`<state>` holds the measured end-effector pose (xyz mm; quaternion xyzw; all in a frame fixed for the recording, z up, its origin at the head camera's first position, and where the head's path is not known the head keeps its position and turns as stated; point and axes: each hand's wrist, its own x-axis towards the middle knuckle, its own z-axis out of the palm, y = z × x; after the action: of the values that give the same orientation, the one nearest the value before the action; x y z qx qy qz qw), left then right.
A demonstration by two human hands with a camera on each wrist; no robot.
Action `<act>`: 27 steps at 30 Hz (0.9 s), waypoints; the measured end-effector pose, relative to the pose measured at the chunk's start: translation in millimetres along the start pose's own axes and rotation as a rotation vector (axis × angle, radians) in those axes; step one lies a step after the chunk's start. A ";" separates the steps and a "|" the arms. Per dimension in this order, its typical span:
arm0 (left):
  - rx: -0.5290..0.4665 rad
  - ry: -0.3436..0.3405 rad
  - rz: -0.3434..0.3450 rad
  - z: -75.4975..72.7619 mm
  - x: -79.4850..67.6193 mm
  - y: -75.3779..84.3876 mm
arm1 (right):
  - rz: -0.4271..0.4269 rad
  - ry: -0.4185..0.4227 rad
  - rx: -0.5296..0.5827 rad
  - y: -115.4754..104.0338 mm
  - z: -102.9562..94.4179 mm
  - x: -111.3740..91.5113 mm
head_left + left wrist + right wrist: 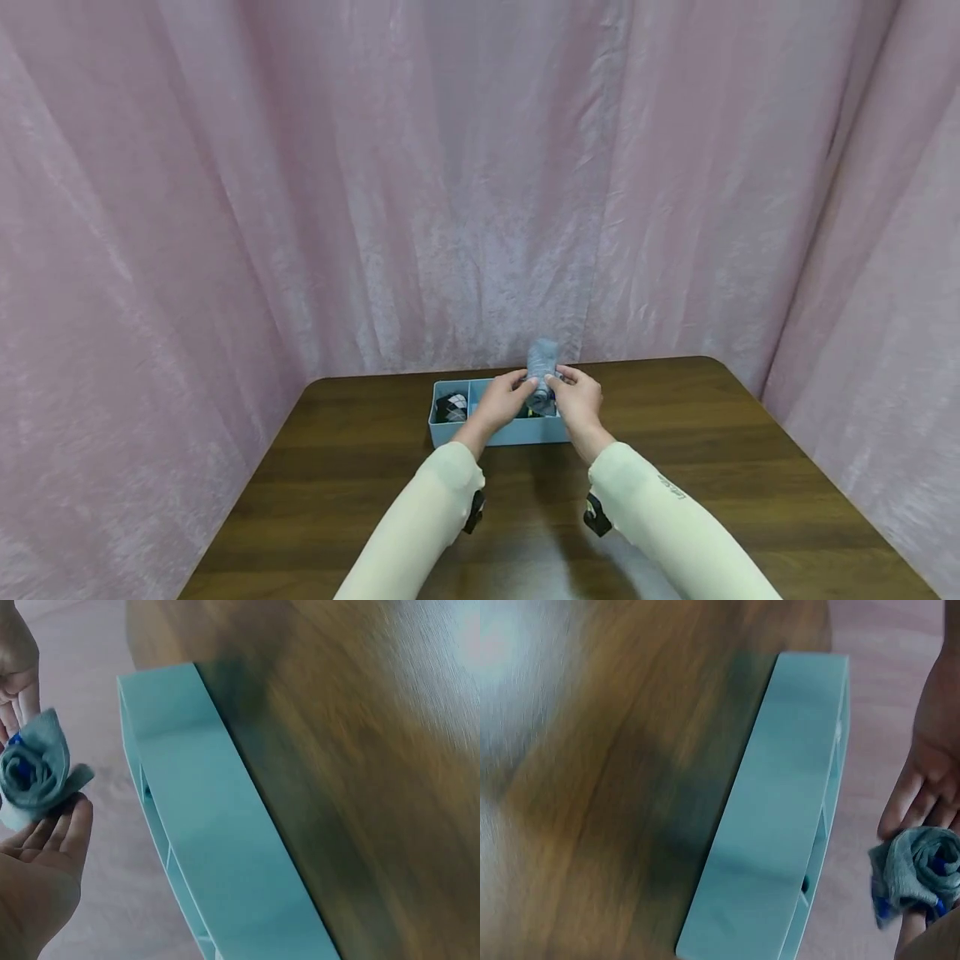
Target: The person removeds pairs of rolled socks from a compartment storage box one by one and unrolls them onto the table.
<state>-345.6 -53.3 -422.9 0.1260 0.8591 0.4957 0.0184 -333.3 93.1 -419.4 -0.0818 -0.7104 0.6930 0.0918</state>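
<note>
A rolled grey-blue sock (542, 367) is held up between both hands, over the right part of a light blue divided box (510, 432). My left hand (504, 402) grips it from the left, thumb at the near side. From the right, my right hand (579, 403) pinches the same roll, its thumb also toward me. The left wrist view shows the spiral end of the sock (34, 772), with blue patches in its folds. Inside the box's left compartment sits a black sock (452, 408) with a white diamond pattern. My hands hide much of the other compartments.
The box stands near the far edge of a dark brown wooden table (360, 492). Pink curtains (465, 183) hang behind the table and along both sides.
</note>
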 end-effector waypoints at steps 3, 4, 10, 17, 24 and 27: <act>-0.134 0.003 -0.019 3.4 -0.6 0.8 | 0.054 -0.023 0.121 1.2 1.4 -4.7; -0.175 0.000 -0.023 4.4 -0.8 0.8 | 0.071 -0.038 0.152 1.6 1.1 -5.8; -0.310 -0.020 -0.040 4.6 -2.5 -0.8 | 0.118 -0.183 0.144 2.3 -9.6 -14.4; -0.241 -0.093 -0.045 0.3 -8.7 -5.7 | -0.052 -0.302 -0.154 1.1 -39.4 -16.9; -0.066 -0.298 -0.018 2.2 -23.4 -5.8 | -0.291 -0.625 -0.363 7.8 -69.7 -8.0; -0.017 -0.365 0.009 7.0 -31.5 -5.8 | -0.344 -0.712 -0.449 15.1 -80.5 -8.5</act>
<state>-315.2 -57.5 -434.4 0.2175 0.8368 0.4719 0.1727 -305.7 169.4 -432.8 0.2626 -0.8336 0.4816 -0.0644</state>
